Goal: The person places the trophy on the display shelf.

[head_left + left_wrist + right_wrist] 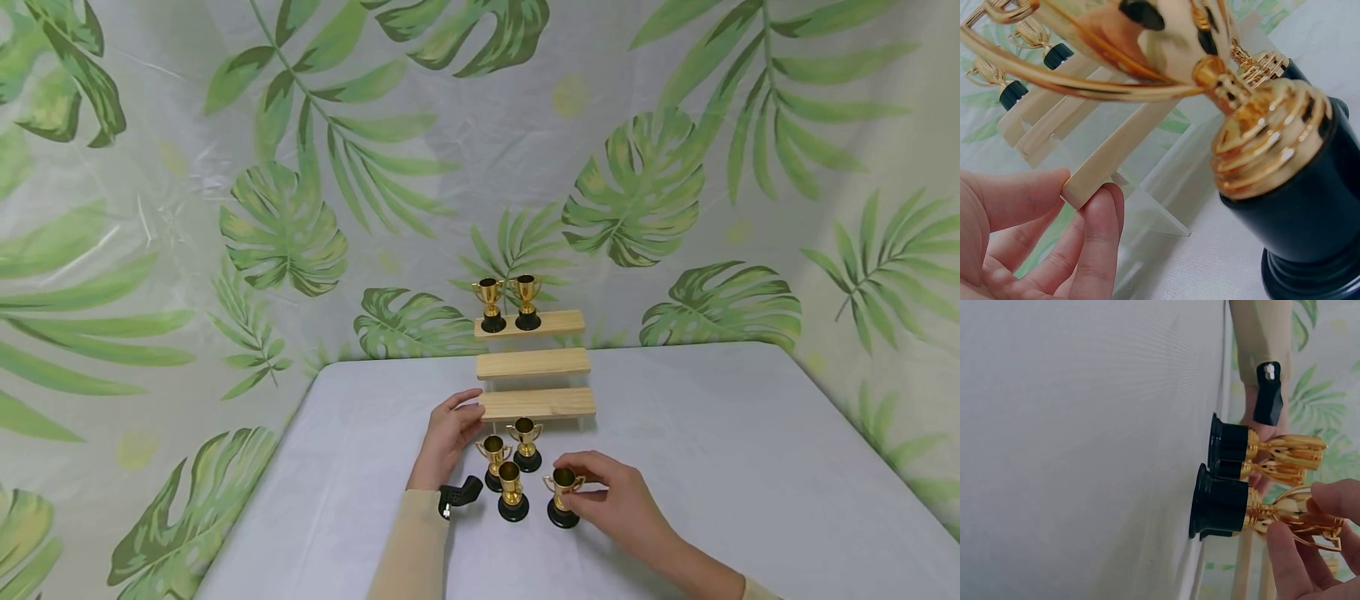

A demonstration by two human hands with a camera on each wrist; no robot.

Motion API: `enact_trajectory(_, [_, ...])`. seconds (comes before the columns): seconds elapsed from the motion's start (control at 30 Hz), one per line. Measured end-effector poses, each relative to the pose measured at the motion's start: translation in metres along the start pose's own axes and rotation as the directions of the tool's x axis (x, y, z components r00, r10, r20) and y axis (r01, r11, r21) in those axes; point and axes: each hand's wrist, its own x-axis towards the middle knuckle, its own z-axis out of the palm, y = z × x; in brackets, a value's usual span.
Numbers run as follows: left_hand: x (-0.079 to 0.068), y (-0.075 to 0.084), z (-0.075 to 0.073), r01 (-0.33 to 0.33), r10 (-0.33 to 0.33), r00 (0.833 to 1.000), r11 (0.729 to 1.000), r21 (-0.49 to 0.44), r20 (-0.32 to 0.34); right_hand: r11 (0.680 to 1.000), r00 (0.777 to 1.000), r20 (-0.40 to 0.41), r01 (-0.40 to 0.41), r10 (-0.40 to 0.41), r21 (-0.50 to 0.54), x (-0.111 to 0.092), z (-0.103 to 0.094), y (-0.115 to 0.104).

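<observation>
My right hand [618,496] pinches a small gold trophy cup with a black base [562,515] between thumb and fingers. It is upright over the table; whether its base touches the cloth I cannot tell. With my left hand [446,429] I pinch the left end of the lowest wooden shelf [536,405]; thumb and fingertips [1100,215] meet that end in the left wrist view. Three more trophies stand on the table between the hands: a front one [513,502], a left one [493,454] and a rear one [527,458].
The stepped stand has a middle shelf [534,364] and a top shelf [562,321]. Two trophies stand on the top shelf, a left one [492,307] and a right one [527,302]. White cloth covers the table [697,433]; a leaf-patterned sheet [495,167] hangs behind.
</observation>
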Motion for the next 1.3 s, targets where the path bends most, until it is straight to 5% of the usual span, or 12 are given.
enact_trajectory(1.3, [0.0014, 0.0004, -0.0001, 0.002, -0.002, 1.000, 1.000, 0.000, 0.001, 0.999, 0.998, -0.052, -0.018, 0.019, 0.028, 0.0031, -0.0090, -0.0098])
